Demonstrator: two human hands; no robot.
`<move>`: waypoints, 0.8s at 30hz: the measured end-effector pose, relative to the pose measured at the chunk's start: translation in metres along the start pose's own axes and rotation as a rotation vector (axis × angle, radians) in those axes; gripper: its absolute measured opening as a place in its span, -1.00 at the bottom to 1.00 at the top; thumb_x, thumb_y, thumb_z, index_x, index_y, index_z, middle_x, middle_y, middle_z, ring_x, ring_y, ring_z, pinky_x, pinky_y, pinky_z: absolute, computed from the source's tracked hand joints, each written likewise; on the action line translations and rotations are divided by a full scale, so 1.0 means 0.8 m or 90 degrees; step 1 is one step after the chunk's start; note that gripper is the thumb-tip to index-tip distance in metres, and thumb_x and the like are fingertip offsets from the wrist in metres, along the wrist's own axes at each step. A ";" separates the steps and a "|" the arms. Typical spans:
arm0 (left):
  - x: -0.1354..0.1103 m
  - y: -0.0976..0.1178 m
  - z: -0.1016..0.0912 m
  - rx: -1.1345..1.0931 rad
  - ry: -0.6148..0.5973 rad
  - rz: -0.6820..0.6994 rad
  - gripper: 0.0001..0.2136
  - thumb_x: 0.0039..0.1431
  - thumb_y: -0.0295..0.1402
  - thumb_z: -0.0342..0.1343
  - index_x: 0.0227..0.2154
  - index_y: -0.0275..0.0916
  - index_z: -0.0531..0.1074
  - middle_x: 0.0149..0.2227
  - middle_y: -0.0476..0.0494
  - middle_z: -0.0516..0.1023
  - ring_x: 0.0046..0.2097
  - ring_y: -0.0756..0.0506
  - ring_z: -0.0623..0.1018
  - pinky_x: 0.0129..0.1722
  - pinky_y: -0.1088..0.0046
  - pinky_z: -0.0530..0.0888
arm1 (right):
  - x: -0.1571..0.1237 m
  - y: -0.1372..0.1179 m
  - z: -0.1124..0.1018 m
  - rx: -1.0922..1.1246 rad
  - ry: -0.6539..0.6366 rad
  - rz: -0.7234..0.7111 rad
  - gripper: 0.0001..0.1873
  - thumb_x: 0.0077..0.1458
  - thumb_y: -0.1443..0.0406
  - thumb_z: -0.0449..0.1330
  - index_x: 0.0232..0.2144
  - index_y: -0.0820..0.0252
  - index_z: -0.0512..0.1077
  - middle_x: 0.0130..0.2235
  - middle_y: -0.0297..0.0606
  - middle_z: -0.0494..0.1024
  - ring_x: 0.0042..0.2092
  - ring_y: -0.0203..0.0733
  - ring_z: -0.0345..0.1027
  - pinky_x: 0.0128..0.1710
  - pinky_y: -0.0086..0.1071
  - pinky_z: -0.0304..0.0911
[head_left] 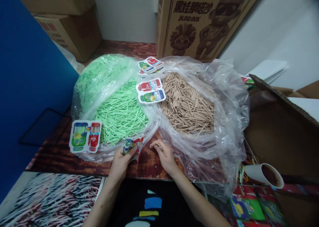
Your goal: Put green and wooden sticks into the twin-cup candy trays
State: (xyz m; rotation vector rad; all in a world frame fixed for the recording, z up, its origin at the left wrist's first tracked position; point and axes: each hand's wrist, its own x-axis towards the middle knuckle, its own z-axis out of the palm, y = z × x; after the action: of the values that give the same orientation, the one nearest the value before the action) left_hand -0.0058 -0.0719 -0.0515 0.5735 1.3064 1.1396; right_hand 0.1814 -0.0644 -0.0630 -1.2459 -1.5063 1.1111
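In my left hand (122, 159) is a printed card pack (132, 144) with a green side and a red side, held upright near the table's front edge. My right hand (164, 154) is closed around a small bunch of brown sticks (159, 146), their ends showing beside the thumb. Beyond my left hand, a clear bag spills light green sticks (122, 114). On the right, another bag lies open over a heap of brown sticks (186, 104). A finished-looking pack (86, 136) with sticks showing in its windows lies at the left.
Between the bags lie more bottle-shaped packs (151, 91). A large cardboard box (199, 24) stands at the back. On the right are a paper cup (264, 175), an open carton (281, 134) and printed packets (246, 203). Striped fabric (50, 198) is at the lower left.
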 end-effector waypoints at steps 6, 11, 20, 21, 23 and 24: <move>-0.002 0.001 0.001 0.008 -0.017 -0.001 -0.75 -0.16 -0.25 0.38 -0.45 -0.28 0.52 -0.46 0.03 0.57 -0.41 -0.01 0.50 -0.30 0.49 0.44 | 0.000 0.000 0.001 -0.003 0.000 0.001 -0.76 0.27 0.22 -0.01 -0.34 0.14 0.41 -0.33 -0.27 0.47 -0.26 -0.18 0.36 -0.20 -0.35 0.22; -0.005 0.004 0.002 0.021 -0.015 0.008 -0.75 -0.18 -0.25 0.38 -0.47 -0.30 0.51 -0.45 0.02 0.55 -0.41 0.00 0.48 -0.31 0.50 0.42 | 0.000 0.000 0.003 -0.012 0.000 -0.004 -0.77 0.27 0.23 -0.01 -0.35 0.14 0.40 -0.34 -0.27 0.46 -0.26 -0.19 0.35 -0.21 -0.35 0.20; -0.009 0.008 0.006 0.103 -0.045 0.042 -0.75 -0.13 -0.21 0.33 -0.54 -0.29 0.47 -0.54 0.05 0.46 -0.48 0.03 0.39 -0.42 0.55 0.35 | 0.001 -0.002 0.002 -0.023 -0.004 -0.005 -0.75 0.27 0.23 -0.02 -0.36 0.14 0.39 -0.35 -0.27 0.45 -0.26 -0.19 0.34 -0.21 -0.36 0.20; -0.009 0.009 0.006 0.118 -0.051 0.054 -0.76 -0.12 -0.22 0.33 -0.54 -0.29 0.47 -0.53 0.04 0.47 -0.47 0.02 0.39 -0.42 0.55 0.35 | 0.001 -0.002 0.002 -0.024 -0.004 -0.002 -0.75 0.28 0.23 -0.02 -0.36 0.14 0.39 -0.35 -0.27 0.45 -0.26 -0.19 0.34 -0.21 -0.36 0.20; -0.009 0.011 0.006 0.146 -0.067 0.072 -0.77 -0.09 -0.21 0.31 -0.53 -0.29 0.48 -0.51 0.02 0.49 -0.44 0.00 0.41 -0.40 0.54 0.37 | 0.001 -0.002 0.003 -0.023 -0.004 0.002 -0.75 0.28 0.22 -0.03 -0.35 0.15 0.39 -0.34 -0.27 0.46 -0.26 -0.19 0.34 -0.20 -0.36 0.20; -0.009 0.011 0.005 0.158 -0.075 0.080 -0.77 -0.08 -0.20 0.29 -0.52 -0.29 0.48 -0.49 0.01 0.50 -0.42 -0.02 0.43 -0.39 0.53 0.38 | 0.000 -0.002 0.003 -0.021 -0.003 0.003 -0.74 0.28 0.21 -0.03 -0.35 0.15 0.40 -0.34 -0.27 0.46 -0.26 -0.19 0.34 -0.20 -0.36 0.20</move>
State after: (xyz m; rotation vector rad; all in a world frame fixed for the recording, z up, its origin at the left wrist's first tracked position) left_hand -0.0037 -0.0740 -0.0396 0.9025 1.3325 1.0351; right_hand 0.1784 -0.0646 -0.0623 -1.2708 -1.5318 1.0973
